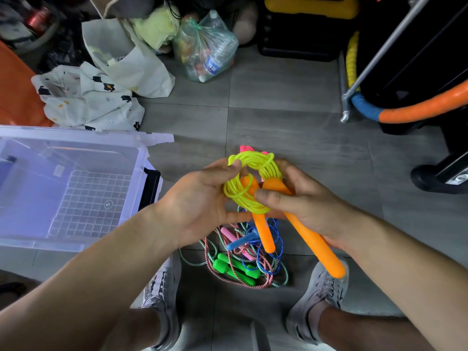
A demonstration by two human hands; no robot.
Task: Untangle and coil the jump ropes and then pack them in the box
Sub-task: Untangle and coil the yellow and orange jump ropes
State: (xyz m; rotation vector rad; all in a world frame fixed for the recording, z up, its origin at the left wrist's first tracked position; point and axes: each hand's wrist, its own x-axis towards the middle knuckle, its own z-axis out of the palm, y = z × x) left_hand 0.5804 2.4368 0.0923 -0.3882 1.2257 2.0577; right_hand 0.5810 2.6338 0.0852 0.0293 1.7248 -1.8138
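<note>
A neon-yellow plastic jump rope (249, 183), wound into a tight coil, is held above the grey tiled floor (291, 117) between the left hand (200, 201) and the right hand (306, 206). Its two long orange plastic handles (264, 231) slant down from the coil, one of them lying along the right palm. On the floor beneath lies a loose tangle: a thin blue cord (274, 239) with a blue handle (240, 243), two green handles (235, 271) side by side, a pink handle (225, 233) and braided pink-and-white cord (210, 259). At left the clear plastic storage box (141, 153) stands open, its grid-patterned bottom showing.
</note>
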